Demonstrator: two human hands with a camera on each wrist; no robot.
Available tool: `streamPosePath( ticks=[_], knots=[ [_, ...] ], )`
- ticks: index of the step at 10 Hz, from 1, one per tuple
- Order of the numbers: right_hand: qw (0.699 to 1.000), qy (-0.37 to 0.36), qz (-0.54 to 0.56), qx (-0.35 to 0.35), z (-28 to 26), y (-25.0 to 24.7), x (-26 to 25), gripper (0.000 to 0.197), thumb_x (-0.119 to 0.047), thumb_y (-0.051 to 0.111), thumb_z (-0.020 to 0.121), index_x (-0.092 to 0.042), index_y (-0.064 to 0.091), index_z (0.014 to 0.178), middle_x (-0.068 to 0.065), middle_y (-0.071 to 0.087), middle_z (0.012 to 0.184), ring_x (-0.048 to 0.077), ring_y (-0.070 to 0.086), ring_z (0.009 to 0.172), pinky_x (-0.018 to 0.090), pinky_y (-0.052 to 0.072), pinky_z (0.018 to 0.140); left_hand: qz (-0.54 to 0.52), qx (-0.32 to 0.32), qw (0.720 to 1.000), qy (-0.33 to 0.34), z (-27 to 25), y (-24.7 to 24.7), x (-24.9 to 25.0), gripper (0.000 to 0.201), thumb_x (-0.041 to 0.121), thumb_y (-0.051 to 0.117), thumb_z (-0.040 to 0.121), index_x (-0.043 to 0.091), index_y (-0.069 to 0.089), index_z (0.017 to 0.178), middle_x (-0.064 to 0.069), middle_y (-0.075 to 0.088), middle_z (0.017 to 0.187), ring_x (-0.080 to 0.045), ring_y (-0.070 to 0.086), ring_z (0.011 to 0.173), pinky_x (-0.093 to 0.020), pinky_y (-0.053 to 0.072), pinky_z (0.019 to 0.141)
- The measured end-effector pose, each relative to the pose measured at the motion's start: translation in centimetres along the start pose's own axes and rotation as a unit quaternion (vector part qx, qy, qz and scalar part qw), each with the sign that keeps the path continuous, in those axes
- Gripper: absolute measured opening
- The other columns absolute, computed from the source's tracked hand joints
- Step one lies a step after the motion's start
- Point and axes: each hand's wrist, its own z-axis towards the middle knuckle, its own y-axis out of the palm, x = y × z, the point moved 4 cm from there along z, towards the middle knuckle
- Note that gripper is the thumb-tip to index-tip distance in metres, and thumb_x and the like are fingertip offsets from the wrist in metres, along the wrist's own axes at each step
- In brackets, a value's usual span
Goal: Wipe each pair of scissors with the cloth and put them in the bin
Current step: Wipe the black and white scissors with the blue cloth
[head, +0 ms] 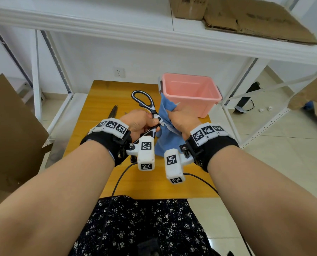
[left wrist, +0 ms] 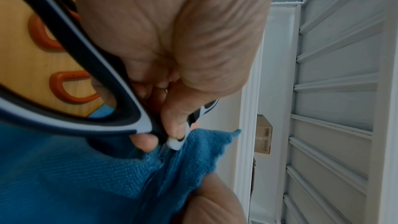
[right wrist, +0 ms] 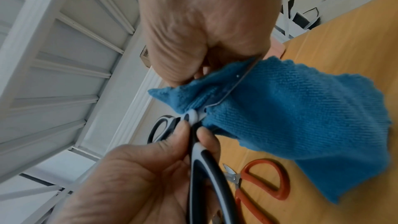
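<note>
The left hand (head: 139, 122) holds the black-and-white scissors (head: 144, 102) above the worktop (head: 102, 100). Its grip is clamped on them close to the pivot, thumb and fingers pinching just where the handles begin. One handle loop points far and up, the other comes down toward the near side, below the hand.

The right hand (head: 183, 117) holds the blue cloth (head: 168, 137), its grip closed around the cloth with the blade inside. In the right wrist view the metal edge of the blade (right wrist: 237, 81) shows in a fold of the cloth, and the cloth touches the pivot. A small part of the blade tip comes out of the cloth at the far side of the right hand. The rest of the cloth hangs down between the two wrists.

The pink bin (head: 191, 95) stands on the far right part of the worktop, just behind the right hand. I see nothing inside it.

The red scissors (right wrist: 264, 181) lie flat on the worktop under the hands; in the head view the left hand covers their handles. Dark blades (head: 113, 112) lie on the worktop at the left of the left hand; I cannot tell if they belong to the red scissors
</note>
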Motion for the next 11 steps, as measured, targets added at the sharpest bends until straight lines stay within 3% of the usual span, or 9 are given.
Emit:
streamPosePath(
  ticks=[2,4,5,6,7,8,9,10,11],
  knots=[
    [0.994,0.012,0.096,-0.04,-0.9,0.6,0.0,0.031,0.0,0.056,0.095,-0.006,0.047,0.066,-0.005,0.046,0.036,0.006,0.051,0.037,0.016,0.041,0.04,0.008,0.014,1.0,0.011,-0.1,-0.2,0.1,0.035,-0.008,0.05,0.095,0.01,0.053,0.064,-0.006,0.064,0.056,-0.017,0.062,0.057,-0.023,0.051,0.044],
    [0.998,-0.064,-0.013,0.011,-0.8,0.5,-0.7,0.027,-0.018,0.066,0.083,-0.015,0.049,0.063,0.01,0.054,0.061,0.029,0.06,0.066,0.047,0.054,0.065,0.002,0.019,1.0,0.02,-0.3,-0.1,-0.1,0.035,-0.008,0.052,0.094,0.01,0.054,0.064,-0.005,0.063,0.054,-0.019,0.062,0.063,-0.028,0.051,0.048],
    [0.995,-0.079,-0.027,0.056,-0.8,0.0,-0.8,0.031,-0.01,0.061,0.087,-0.012,0.046,0.06,0.009,0.05,0.058,0.028,0.057,0.064,0.049,0.054,0.067,-0.008,0.024,0.999,0.031,-0.5,0.2,0.0,0.034,-0.009,0.053,0.093,0.009,0.052,0.064,-0.009,0.062,0.06,-0.022,0.061,0.064,-0.026,0.049,0.044],
    [0.992,-0.083,-0.038,0.093,-0.3,-0.3,-0.8,0.025,-0.014,0.061,0.09,-0.015,0.047,0.07,0.006,0.056,0.067,0.024,0.059,0.07,0.039,0.05,0.068,-0.009,0.023,0.999,0.041,-0.5,0.6,0.1,0.034,-0.009,0.053,0.093,0.008,0.052,0.063,-0.008,0.062,0.056,-0.022,0.061,0.063,-0.027,0.05,0.047],
    [0.991,-0.084,-0.041,0.091,0.0,-0.3,-0.9,0.014,-0.018,0.06,0.091,-0.013,0.055,0.079,0.009,0.065,0.074,0.026,0.066,0.077,0.042,0.058,0.076,-0.001,0.019,0.999,0.046,-0.5,0.7,0.4,0.032,-0.008,0.053,0.093,0.007,0.052,0.066,-0.01,0.061,0.058,-0.023,0.061,0.066,-0.034,0.051,0.066],
    [0.992,-0.093,-0.051,0.073,0.4,-0.3,-0.8,0.015,-0.021,0.057,0.092,-0.006,0.061,0.096,0.01,0.068,0.079,0.025,0.068,0.078,0.046,0.058,0.079,-0.001,0.017,0.999,0.046,-0.7,0.5,0.7,0.033,-0.008,0.053,0.094,0.007,0.053,0.065,-0.009,0.062,0.056,-0.024,0.061,0.068,-0.034,0.05,0.066],
    [0.993,-0.104,-0.034,0.042,0.5,-0.3,-0.8,0.035,-0.022,0.066,0.09,-0.004,0.05,0.116,0.009,0.067,0.081,0.022,0.068,0.078,0.037,0.057,0.072,-0.004,0.012,0.999,0.053,-1.1,0.3,0.9,0.051,-0.01,0.051,0.094,0.011,0.061,0.048,-0.004,0.063,0.052,-0.021,0.061,0.067,-0.023,0.051,0.048],
    [0.983,-0.155,-0.091,0.044,-0.3,-0.7,-1.3,0.057,-0.026,0.07,0.089,-0.005,0.04,0.133,0.006,0.068,0.094,0.017,0.067,0.08,0.028,0.055,0.069,-0.002,0.016,0.998,0.058,-1.2,0.2,0.9,0.039,-0.01,0.051,0.093,0.009,0.054,0.06,-0.004,0.062,0.052,-0.021,0.06,0.064,-0.02,0.046,0.04],
    [0.996,-0.071,0.054,0.017,-1.1,-0.8,-1.5,0.045,-0.054,0.054,0.092,-0.016,0.064,0.116,0.004,0.071,0.115,0.016,0.066,0.089,0.023,0.052,0.077,0.001,0.018,0.999,0.05,-1.3,0.3,0.5,0.032,-0.008,0.053,0.093,0.01,0.049,0.067,-0.006,0.062,0.055,-0.018,0.064,0.059,-0.021,0.045,0.04]
  ],
)
